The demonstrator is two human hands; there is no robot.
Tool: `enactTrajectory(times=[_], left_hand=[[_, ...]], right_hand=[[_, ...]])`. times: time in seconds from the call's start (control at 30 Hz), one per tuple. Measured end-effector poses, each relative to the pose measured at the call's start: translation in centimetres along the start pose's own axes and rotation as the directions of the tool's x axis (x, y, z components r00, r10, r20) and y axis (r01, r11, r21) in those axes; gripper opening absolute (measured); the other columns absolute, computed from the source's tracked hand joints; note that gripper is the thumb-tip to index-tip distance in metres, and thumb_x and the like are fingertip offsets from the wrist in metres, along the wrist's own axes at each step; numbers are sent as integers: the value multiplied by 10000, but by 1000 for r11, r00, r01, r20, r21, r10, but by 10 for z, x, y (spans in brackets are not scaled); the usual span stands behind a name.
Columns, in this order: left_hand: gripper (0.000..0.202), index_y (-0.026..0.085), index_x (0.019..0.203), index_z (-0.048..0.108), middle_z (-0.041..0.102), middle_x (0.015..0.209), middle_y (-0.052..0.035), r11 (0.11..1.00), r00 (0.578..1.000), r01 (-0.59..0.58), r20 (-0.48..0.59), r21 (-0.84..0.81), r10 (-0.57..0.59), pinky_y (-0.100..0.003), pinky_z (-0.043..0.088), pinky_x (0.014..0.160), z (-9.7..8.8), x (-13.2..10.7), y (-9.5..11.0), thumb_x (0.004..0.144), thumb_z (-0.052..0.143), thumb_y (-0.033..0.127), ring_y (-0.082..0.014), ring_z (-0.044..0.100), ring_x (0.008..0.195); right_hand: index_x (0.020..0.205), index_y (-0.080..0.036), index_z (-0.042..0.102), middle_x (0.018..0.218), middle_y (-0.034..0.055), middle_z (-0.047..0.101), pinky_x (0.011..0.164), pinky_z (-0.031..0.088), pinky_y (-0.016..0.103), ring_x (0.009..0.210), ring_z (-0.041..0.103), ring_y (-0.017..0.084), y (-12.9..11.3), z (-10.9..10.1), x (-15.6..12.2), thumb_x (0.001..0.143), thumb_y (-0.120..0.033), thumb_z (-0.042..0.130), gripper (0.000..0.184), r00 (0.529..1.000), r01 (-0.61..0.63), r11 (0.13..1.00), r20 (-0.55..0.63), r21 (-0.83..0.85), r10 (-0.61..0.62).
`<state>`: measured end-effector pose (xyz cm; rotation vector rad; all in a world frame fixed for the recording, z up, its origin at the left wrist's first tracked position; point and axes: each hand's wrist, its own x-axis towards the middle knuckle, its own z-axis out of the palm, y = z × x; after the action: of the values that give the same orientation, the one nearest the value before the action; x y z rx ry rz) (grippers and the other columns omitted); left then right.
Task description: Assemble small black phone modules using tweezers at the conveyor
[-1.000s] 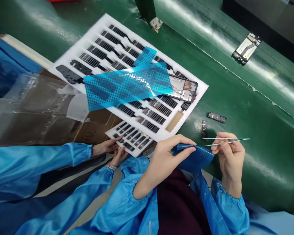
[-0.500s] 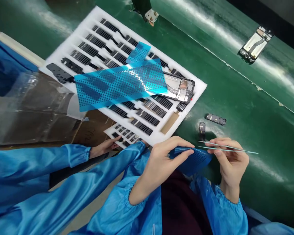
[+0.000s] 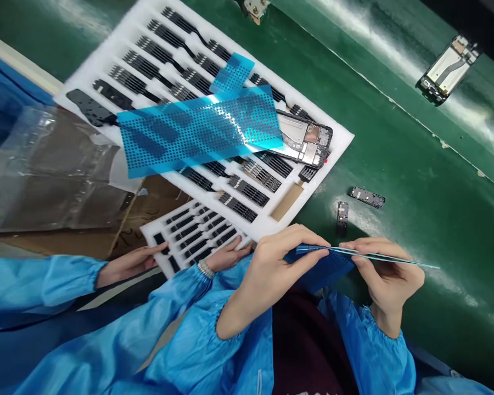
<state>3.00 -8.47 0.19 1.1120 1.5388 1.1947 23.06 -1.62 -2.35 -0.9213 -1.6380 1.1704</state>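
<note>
A blue perforated film sheet (image 3: 327, 269) is pinched at its upper edge between the thumb and fingers of my left hand (image 3: 286, 263). My right hand (image 3: 389, 271) is closed on a pair of thin tweezers (image 3: 399, 259), whose tips meet the sheet's edge beside my left fingertips. The tweezers' arms lie close together. Just beyond my hands, two small black phone parts rest on the green bench: one upright (image 3: 342, 218), one lying crosswise (image 3: 367, 196). Whether anything tiny is between the tweezer tips cannot be made out.
A white foam tray (image 3: 337, 145) holds several rows of black parts, with a larger blue perforated sheet (image 3: 201, 129) and an opened phone (image 3: 308, 140) on top. A co-worker's hands (image 3: 226, 255) hold a second foam tray (image 3: 150, 230). Another opened phone (image 3: 448, 68) lies far right.
The tweezers' arms have come closer together, and their tips now touch the film's edge. The co-worker's foam tray has come further into view at the left.
</note>
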Motion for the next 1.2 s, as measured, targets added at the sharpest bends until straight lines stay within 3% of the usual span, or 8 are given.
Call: enactTrajectory(times=[0.47, 0.73, 0.83, 0.9, 1.0, 1.07, 1.13, 1.2], left_hand=[[114, 213, 988, 796, 804, 933, 0, 1000, 999, -11, 34, -17, 11, -257, 595, 794, 2, -1, -1, 1004, 739, 116, -153, 771, 859], [308, 206, 769, 604, 645, 789, 7, 961, 986, -145, 111, 236, 122, -278, 483, 662, 20, 13, -10, 1076, 632, 199, -139, 636, 708], [291, 204, 831, 621, 644, 761, 26, 891, 977, -212, 120, 402, 178, -276, 453, 630, 21, 19, -10, 1121, 598, 214, -129, 636, 670], [158, 198, 1096, 711, 724, 881, 15, 797, 963, -265, 182, 542, 197, -277, 470, 631, 17, 25, -5, 1134, 559, 181, -142, 691, 714], [411, 258, 1498, 634, 757, 1142, -23, 554, 937, -329, 335, 765, 95, -299, 407, 538, 10, 41, 7, 1116, 554, 129, -160, 696, 691], [488, 316, 1534, 621, 731, 1219, -30, 427, 907, -362, 419, 829, -42, -299, 339, 501, 7, 52, 14, 1096, 577, 103, -153, 656, 635], [408, 326, 1449, 679, 710, 1235, -30, 376, 878, -366, 450, 852, -165, -292, 308, 499, 8, 60, 20, 1104, 597, 123, -150, 646, 635], [241, 290, 1316, 727, 697, 1220, -34, 372, 870, -333, 434, 866, -233, -289, 313, 510, 10, 63, 21, 1123, 623, 188, -162, 671, 684]], right_hand=[[1049, -282, 859, 910, 25, 873, 695, 750, 416, 826, 873, 271, -1, -4, -1, 922, -134, 887, 197, 994, -70, 997, -76, 45, 73], [980, -243, 860, 933, 38, 876, 712, 736, 360, 841, 871, 246, 3, -17, -6, 920, -206, 902, 83, 938, -232, 965, -289, -119, 190], [995, -234, 857, 949, 41, 882, 745, 749, 366, 848, 875, 244, 2, -14, -8, 940, -234, 889, 64, 921, -268, 958, -318, -103, 224], [992, -228, 853, 959, 43, 883, 751, 755, 393, 859, 877, 257, 3, -12, -9, 954, -283, 874, 70, 906, -314, 937, -343, -154, 247], [984, -237, 859, 931, -11, 862, 625, 721, 378, 770, 839, 234, 8, -13, -10, 769, -294, 1012, 271, 874, -460, 796, -359, -394, 328], [934, -290, 828, 870, -35, 828, 436, 577, 317, 675, 735, 117, 14, -15, -12, 750, -311, 1010, 259, 845, -533, 676, -358, -508, 398], [778, -484, 592, 806, -16, 782, 326, 305, 295, 639, 593, 22, 21, -18, -15, 858, -362, 801, 256, 824, -566, 623, -352, -539, 444], [818, -552, 477, 845, -38, 798, 331, 334, 334, 705, 580, 43, 26, -19, -19, 810, -320, 817, 411, 824, -562, 608, -321, -561, 466]])
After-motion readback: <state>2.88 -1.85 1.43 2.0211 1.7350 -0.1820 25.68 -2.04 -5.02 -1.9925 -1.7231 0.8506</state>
